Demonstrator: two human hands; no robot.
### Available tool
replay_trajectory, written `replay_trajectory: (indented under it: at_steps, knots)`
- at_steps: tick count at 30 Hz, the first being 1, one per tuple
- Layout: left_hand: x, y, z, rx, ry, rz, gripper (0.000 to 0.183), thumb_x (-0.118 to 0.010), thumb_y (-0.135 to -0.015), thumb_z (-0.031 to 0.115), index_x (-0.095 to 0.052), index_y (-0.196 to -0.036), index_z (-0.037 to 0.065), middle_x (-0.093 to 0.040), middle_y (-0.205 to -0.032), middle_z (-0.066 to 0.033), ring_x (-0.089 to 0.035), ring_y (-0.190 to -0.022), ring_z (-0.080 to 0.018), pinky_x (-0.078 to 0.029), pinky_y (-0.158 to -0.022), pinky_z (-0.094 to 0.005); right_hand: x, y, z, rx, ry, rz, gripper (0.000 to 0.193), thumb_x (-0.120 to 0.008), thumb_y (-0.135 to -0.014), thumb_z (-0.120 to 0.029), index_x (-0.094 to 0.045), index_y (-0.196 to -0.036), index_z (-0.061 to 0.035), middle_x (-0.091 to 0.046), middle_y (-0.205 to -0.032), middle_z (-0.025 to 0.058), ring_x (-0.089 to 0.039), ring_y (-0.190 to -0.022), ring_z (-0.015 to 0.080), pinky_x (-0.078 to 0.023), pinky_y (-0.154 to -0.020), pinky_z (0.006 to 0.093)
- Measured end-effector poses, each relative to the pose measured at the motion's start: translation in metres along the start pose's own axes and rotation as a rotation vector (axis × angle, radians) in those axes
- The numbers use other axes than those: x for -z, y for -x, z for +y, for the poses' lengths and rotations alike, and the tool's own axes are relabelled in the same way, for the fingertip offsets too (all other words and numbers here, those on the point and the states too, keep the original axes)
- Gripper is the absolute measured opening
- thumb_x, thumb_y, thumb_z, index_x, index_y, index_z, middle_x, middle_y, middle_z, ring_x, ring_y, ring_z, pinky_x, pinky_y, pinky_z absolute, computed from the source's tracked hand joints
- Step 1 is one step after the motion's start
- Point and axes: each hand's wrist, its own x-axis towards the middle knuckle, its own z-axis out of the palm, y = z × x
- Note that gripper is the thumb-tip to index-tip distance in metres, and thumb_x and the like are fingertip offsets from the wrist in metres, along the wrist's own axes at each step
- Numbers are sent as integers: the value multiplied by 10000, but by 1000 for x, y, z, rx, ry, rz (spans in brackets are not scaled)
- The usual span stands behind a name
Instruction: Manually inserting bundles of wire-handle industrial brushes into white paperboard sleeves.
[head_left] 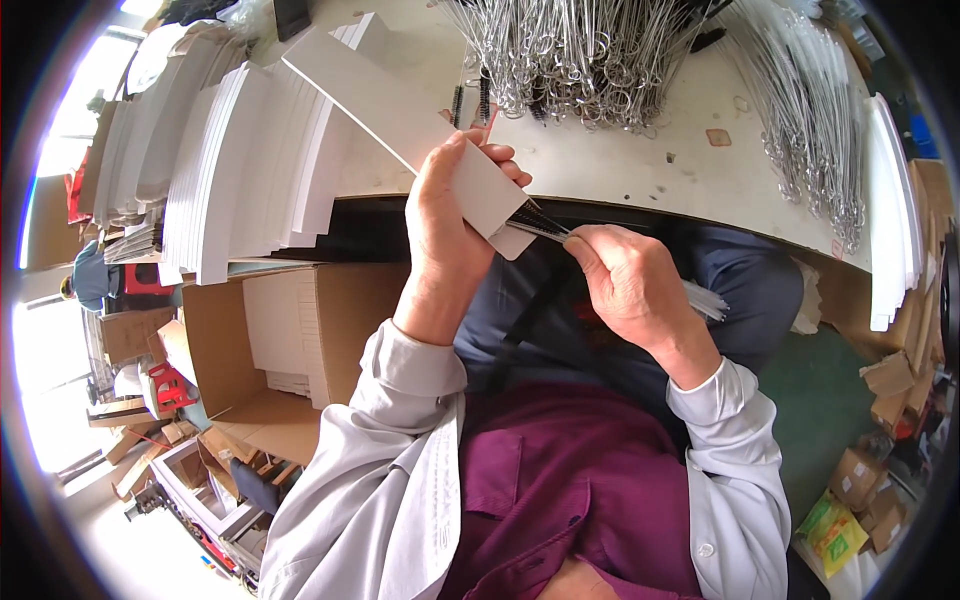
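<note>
My left hand (437, 215) is closed around a long, slim white cardboard box (372, 100), held at a slant above the table's front edge. Its lower end, with a small flap (512, 243), faces my right hand. Pinched in my right hand (640, 288) is a bunch of thin wire brushes (541, 222); their dark bristled ends enter the mouth of the box. Clear or white strands stick out behind that hand, beside my thigh. How far the brushes reach inside is hidden.
On the table (640, 165), looped wire brushes (590, 60) lie heaped at the back, with another bundle (800, 130) at the right. White boxes (230, 170) stand stacked at the left. Below them, an open carton (220, 330) holds more white boxes. White pieces (893, 220) lean at the right edge.
</note>
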Motion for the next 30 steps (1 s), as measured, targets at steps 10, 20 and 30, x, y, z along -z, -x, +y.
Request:
replay_trajectory:
  at_steps: [10,20,30]
  knots:
    - [5,-2,3,39,33,-1,292,-621,-995,237,-572,-1124,-20,-632,-1004,-195,-636,-881,-285,-552,-898,-476,0,4,10,80,84,26,117,-665,-964,-117,-647,-894,-25,-658,-770,157,-670,-709,365,-532,-606,445]
    - [-13,18,-29,25,-37,59,306,-602,-1003,262,-542,-1142,-3,-629,-1005,-189,-645,-853,-282,-560,-869,-481,-17,-3,4,1,-42,71,147,-621,-991,-130,-630,-897,-18,-637,-750,177,-651,-710,403,-524,-626,478]
    - [-1,2,12,-131,52,61,292,-642,-984,290,-589,-1062,14,-630,-924,-152,-609,-827,-258,-535,-859,-437,41,1,15,-141,-18,-214,212,-717,-933,-210,-721,-965,-1,-704,-795,203,-688,-717,402,-536,-634,454]
